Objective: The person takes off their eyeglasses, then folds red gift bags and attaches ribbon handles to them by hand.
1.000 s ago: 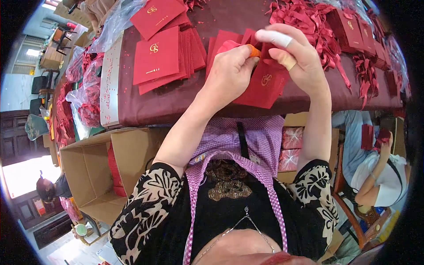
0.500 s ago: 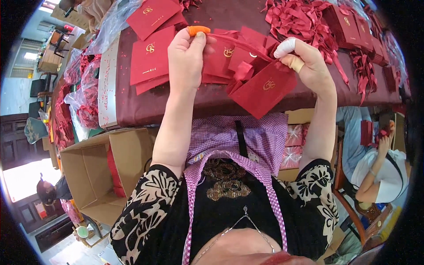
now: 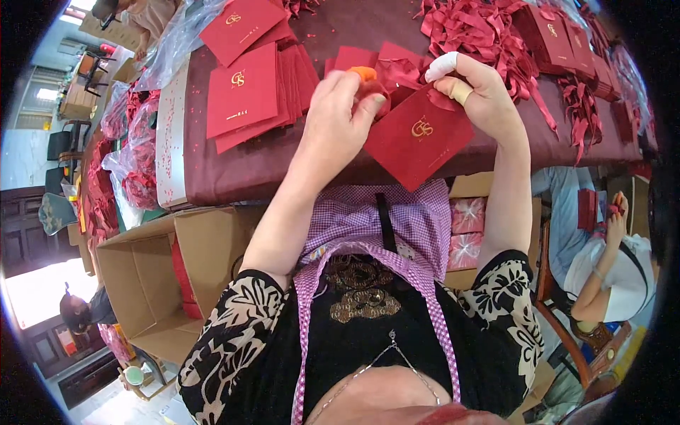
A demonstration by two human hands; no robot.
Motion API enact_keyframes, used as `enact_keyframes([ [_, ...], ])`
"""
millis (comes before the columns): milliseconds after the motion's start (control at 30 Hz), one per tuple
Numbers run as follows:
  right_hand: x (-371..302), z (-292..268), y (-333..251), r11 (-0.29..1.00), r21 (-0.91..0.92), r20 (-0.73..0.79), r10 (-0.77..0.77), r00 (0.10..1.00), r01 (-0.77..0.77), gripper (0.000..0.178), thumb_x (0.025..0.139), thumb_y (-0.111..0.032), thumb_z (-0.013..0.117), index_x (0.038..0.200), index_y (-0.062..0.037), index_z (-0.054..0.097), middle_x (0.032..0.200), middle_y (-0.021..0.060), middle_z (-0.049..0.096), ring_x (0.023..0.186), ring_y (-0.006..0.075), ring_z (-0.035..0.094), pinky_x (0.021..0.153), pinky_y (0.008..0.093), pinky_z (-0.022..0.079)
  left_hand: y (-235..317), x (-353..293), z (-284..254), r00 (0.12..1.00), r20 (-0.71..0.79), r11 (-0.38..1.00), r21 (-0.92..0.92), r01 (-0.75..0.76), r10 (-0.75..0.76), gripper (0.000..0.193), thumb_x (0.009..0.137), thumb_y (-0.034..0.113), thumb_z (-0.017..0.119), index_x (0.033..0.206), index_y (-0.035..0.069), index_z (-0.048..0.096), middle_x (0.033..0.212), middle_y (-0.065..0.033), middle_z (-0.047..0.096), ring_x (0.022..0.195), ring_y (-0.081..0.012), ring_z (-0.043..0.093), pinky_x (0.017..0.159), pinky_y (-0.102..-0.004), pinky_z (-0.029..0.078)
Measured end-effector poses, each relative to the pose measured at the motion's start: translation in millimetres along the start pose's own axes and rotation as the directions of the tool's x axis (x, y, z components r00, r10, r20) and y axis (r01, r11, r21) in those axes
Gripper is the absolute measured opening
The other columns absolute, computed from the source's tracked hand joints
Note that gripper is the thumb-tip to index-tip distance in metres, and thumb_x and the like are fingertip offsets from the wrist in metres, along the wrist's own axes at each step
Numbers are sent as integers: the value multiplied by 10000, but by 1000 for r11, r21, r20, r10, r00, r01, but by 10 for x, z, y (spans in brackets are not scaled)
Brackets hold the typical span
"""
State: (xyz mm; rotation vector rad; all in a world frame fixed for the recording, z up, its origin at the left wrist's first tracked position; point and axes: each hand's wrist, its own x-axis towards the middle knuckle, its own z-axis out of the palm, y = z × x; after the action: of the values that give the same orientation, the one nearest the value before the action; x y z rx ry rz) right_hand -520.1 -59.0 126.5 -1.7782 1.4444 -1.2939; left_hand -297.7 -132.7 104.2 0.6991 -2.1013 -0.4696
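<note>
A red paper gift bag (image 3: 423, 138) with a gold emblem hangs tilted over the front edge of the table. My right hand (image 3: 485, 95), its fingertips in white and beige covers, pinches the bag's upper edge, where a bit of red ribbon also shows. At the bag's upper left corner my left hand (image 3: 338, 117), an orange cover on one finger, is closed on bunched red ribbon (image 3: 373, 91). Its fingers partly hide that ribbon. To the left lies a fanned stack of similar red bags (image 3: 244, 88). More red bags (image 3: 354, 58) lie behind my hands.
A heap of red ribbons (image 3: 471, 32) lies at the back right, beside upright red bags (image 3: 556, 42). An open cardboard box (image 3: 142, 283) stands below the table on the left. Ribbon-filled plastic bags (image 3: 134, 152) sit far left. A co-worker (image 3: 609, 276) sits at right.
My left hand has come down and right, toward the bag. The ribbon stretched between my hands is now bunched at the bag's top. My right hand has shifted slightly left, still gripping the bag.
</note>
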Motion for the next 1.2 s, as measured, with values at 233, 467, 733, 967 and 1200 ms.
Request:
enact_keyframes([
  [233,-56,-48,10,957,208,58,196,979,-204,86,886,0,576,961,-20,614,855,-10,617,845,84,562,771,232,457,-208,22,96,872,233,704,-518,485,-430,107,892,70,586,972,7,617,797,-15,625,662,-45,532,606,-206,430],
  [467,-94,-106,43,1000,7,-53,2,999,-2,90,883,-8,583,963,-25,622,839,-22,609,834,69,545,764,227,446,-17,48,-70,912,-98,821,-481,307,-398,134,904,70,589,1009,-6,621,863,-33,614,715,-74,537,655,-215,448],
  [733,15,-12,129,995,82,-17,-53,998,55,168,875,-5,590,1039,-23,618,920,1,622,845,75,555,776,231,455,113,-28,31,976,214,997,-59,52,-38,217,766,121,731,878,-27,619,775,-103,592,711,-176,575,643,-285,458],
  [967,-168,-337,381,985,127,49,115,992,-120,333,934,-121,575,1257,-40,563,1145,39,629,1079,138,565,954,286,425,-28,-36,-66,880,367,858,-296,419,-303,106,838,52,673,890,-33,637,767,49,604,714,-21,522,638,-195,430],
  [1200,-219,-172,530,990,108,42,90,995,-94,335,922,-83,572,1255,-42,567,1153,39,620,1073,125,555,942,269,426,-27,2,-82,858,406,725,-481,492,-313,129,841,69,672,899,-40,633,705,9,611,666,-38,518,597,-220,432],
])
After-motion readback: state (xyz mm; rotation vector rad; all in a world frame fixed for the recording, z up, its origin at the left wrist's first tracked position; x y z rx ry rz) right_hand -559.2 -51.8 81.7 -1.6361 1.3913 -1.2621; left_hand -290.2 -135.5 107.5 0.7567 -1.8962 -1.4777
